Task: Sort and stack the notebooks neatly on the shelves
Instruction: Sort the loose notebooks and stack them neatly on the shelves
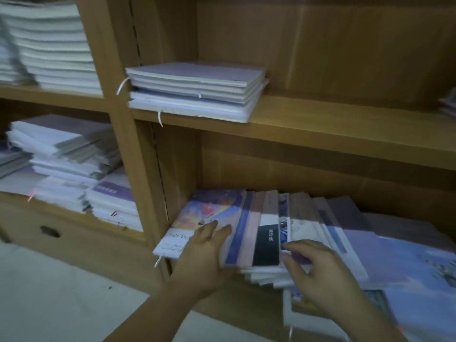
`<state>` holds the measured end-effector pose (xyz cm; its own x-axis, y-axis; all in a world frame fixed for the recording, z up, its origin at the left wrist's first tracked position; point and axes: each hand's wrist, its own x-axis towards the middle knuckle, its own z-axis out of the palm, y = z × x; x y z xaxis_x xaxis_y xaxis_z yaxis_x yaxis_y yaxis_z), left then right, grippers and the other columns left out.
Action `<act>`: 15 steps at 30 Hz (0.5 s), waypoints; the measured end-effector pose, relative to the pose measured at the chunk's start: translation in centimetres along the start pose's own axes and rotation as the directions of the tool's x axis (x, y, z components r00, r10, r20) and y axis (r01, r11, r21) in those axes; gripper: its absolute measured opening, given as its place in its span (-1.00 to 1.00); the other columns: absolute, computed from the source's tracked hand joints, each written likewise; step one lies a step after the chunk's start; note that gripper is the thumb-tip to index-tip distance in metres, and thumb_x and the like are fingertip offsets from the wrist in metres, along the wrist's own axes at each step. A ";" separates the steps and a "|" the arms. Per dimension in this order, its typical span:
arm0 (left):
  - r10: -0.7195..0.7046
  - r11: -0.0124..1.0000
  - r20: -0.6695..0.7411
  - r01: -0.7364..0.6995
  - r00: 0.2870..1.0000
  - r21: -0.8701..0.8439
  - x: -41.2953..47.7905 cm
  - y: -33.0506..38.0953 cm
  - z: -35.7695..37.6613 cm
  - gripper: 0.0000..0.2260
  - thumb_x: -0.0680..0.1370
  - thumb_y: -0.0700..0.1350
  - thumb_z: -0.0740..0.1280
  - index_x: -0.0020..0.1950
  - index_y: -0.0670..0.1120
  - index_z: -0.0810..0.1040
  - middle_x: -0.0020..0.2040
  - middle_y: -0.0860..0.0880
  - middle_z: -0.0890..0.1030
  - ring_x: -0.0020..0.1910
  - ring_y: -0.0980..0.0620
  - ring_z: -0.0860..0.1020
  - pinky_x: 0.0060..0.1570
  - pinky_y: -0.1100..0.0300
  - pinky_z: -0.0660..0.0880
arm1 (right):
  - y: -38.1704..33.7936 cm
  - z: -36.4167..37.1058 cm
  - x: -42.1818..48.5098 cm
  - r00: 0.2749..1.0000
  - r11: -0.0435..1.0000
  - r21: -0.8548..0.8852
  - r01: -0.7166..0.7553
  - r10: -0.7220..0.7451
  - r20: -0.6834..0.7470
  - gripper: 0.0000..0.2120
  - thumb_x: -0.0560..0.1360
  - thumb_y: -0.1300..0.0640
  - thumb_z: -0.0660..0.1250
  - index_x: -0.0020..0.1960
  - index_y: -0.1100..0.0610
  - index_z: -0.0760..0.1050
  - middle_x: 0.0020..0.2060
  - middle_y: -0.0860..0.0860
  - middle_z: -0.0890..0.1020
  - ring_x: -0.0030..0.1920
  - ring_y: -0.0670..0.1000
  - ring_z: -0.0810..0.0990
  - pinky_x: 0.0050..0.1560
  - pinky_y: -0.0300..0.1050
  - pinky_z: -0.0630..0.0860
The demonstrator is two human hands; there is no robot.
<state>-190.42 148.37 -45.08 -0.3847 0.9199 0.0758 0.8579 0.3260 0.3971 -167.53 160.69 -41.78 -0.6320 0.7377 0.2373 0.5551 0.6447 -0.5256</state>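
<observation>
Several notebooks lie fanned out and overlapping on the lower middle shelf [246,299]. The leftmost one has a colourful illustrated cover [199,213]. Beside it lie a purple-and-pink notebook [243,235] and one with a black panel [267,245]. My left hand [206,253] lies flat with straight fingers on the illustrated cover, against the left edge of the fanned pile. My right hand [318,272] hovers with loosely curled fingers over the pile's front edge, fingertips touching a notebook near the black panel. A neat stack of lilac notebooks [197,88] sits on the shelf above.
The wooden shelving has an upright divider [138,144] left of the working bay. Tall white stacks [51,45] and a messier pile [69,164] fill the left bays. A large blue cover [419,280] overhangs at the lower right. Pale floor [61,292] lies below.
</observation>
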 end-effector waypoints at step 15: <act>0.171 0.981 -0.116 -0.180 0.978 -0.066 1.5 -6.4 0.5 -0.49 0.52 0.14 0.45 0.45 0.10 0.51 0.41 0.07 0.55 0.39 0.05 0.51 0.37 0.26 0.38 | -0.4 2.2 1.4 0.992 0.994 0.104 0.020 -0.032 0.123 -0.83 0.53 0.01 0.43 -0.01 -0.28 0.57 -0.08 -0.34 0.63 0.07 -0.36 0.52 0.03 -0.43 0.47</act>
<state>-196.33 147.74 -47.93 -0.2689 0.9307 0.2480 0.8885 0.1403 0.4370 -169.79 161.00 -43.09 -0.7112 0.6863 0.1523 0.4832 0.6345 -0.6033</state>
